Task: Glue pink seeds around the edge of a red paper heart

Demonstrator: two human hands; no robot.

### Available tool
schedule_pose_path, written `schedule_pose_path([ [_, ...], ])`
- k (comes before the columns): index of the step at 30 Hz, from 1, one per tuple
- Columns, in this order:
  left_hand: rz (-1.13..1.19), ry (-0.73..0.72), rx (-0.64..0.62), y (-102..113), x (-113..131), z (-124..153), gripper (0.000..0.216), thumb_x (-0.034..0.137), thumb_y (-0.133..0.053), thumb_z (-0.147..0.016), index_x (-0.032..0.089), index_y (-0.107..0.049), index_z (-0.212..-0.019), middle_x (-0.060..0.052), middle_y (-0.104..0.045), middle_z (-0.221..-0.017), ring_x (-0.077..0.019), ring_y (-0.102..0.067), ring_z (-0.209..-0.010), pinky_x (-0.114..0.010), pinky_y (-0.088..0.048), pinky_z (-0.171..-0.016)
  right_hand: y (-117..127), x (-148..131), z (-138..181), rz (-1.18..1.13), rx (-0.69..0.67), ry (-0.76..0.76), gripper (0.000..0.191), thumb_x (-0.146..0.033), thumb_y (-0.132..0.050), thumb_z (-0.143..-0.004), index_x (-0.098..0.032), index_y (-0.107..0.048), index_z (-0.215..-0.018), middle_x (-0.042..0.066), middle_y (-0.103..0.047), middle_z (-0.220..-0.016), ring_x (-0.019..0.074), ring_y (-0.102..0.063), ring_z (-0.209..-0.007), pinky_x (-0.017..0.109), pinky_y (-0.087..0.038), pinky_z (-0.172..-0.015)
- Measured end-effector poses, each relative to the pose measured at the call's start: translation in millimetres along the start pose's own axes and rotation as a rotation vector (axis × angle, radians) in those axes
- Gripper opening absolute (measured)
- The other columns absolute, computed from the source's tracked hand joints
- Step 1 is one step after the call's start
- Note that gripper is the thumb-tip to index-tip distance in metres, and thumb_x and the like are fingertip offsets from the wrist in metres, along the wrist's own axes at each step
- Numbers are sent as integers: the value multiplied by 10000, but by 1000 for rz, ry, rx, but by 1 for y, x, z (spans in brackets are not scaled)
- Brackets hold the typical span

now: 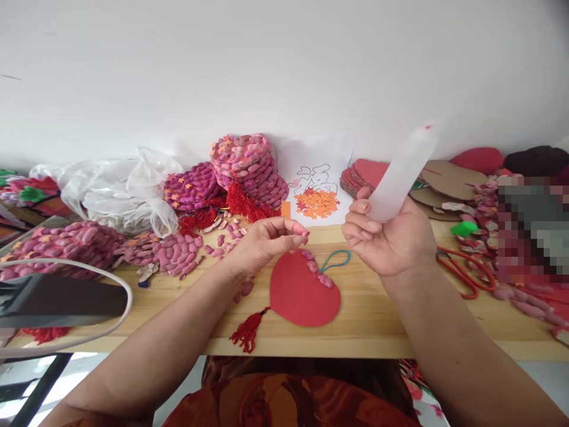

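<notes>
A red heart-shaped card (306,290) lies on the wooden table with a few pink peanut shells (311,261) along its upper edge. It has a blue-green cord loop (336,260) at the top and a red tassel (248,331) at its lower left. Just above the card's upper left, my left hand (273,240) is closed in a pinch; whatever is between its reddish fingertips is too small to make out. Up to the right, my right hand (391,234) grips a translucent white glue bottle (402,172), its pink-marked end pointing up and away.
Stacked peanut-shell pieces (244,157) and a plastic bag (120,190) stand by the wall. Orange stars (317,203) lie on white paper (284,154). Red-handled scissors (466,273) are at right, a grey device (66,299) with a white cable at left.
</notes>
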State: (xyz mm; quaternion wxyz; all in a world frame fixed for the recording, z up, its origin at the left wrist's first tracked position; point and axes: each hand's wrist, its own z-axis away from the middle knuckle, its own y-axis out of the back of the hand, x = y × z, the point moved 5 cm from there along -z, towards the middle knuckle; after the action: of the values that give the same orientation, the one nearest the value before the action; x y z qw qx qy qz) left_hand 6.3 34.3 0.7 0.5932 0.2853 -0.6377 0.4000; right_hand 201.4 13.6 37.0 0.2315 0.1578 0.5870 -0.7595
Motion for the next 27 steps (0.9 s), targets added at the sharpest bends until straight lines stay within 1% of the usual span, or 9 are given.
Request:
schedule_pose_path([
  [3,-218,-62,-147,-14,7,8,211,301,-802,-865,124,-740,-961,-72,-767,-853,-138,-706,-750,-234,-541,-700,3,-4,-3,14,-18,40,232,-374,-483,-901,-212,-601,-784,-15,-526,-607,89,-366,-406,243,-282,-416],
  [7,-566,-240,-345,-38,18,19,119,199,-735,-902,122,-747,-992,-102,-777,-944,-163,-723,-860,-255,-558,-777,4,-2,-5,33,-18,62,226,-379,-480,-888,-213,-586,-777,-3,-539,-597,104,-355,-421,258,-233,-441],
  [9,-735,-318,-463,-52,20,24,135,145,-689,-918,142,-751,-1037,-86,-759,-997,-151,-704,-891,-258,-552,-828,4,0,-6,34,-12,68,273,-418,-465,-910,-211,-574,-768,-7,-532,-592,99,-335,-419,259,-222,-445],
  [11,-911,-392,-558,-64,22,27,163,124,-641,-944,156,-753,-1058,-71,-730,-997,-141,-675,-877,-247,-537,-816,4,2,-7,45,-23,76,316,-467,-474,-925,-212,-559,-758,-12,-529,-594,94,-328,-420,260,-221,-447],
  [14,-1145,-484,-661,-78,23,27,180,156,-580,-994,148,-750,-1051,-73,-699,-957,-154,-644,-852,-250,-522,-777,3,4,-6,61,-53,87,323,-503,-538,-918,-224,-540,-755,-16,-534,-606,94,-329,-429,261,-217,-449],
  [16,-1265,-516,-726,-86,22,25,219,179,-529,-1026,144,-742,-1065,-85,-695,-963,-172,-636,-866,-273,-525,-793,2,4,-5,51,-45,90,316,-502,-537,-925,-229,-539,-765,-18,-531,-606,97,-323,-433,260,-215,-449],
  [19,-1398,-581,-833,-95,20,22,272,183,-460,-1055,134,-725,-1097,-97,-692,-959,-197,-620,-881,-311,-528,-813,0,4,-3,32,-21,74,332,-495,-477,-960,-229,-528,-768,-22,-519,-594,99,-311,-431,260,-211,-448],
  [22,-1459,-640,-913,-100,19,21,281,165,-441,-1056,122,-715,-1101,-92,-680,-927,-203,-599,-849,-319,-522,-780,-3,4,-1,31,-7,60,360,-473,-412,-992,-221,-517,-758,-22,-501,-580,95,-308,-423,256,-196,-443],
  [27,-1472,-655,-957,-101,17,18,268,146,-442,-1048,126,-707,-1082,-89,-668,-926,-196,-593,-813,-317,-524,-758,-6,2,2,47,0,66,393,-438,-350,-1023,-206,-519,-754,-15,-499,-582,89,-313,-419,255,-186,-448],
])
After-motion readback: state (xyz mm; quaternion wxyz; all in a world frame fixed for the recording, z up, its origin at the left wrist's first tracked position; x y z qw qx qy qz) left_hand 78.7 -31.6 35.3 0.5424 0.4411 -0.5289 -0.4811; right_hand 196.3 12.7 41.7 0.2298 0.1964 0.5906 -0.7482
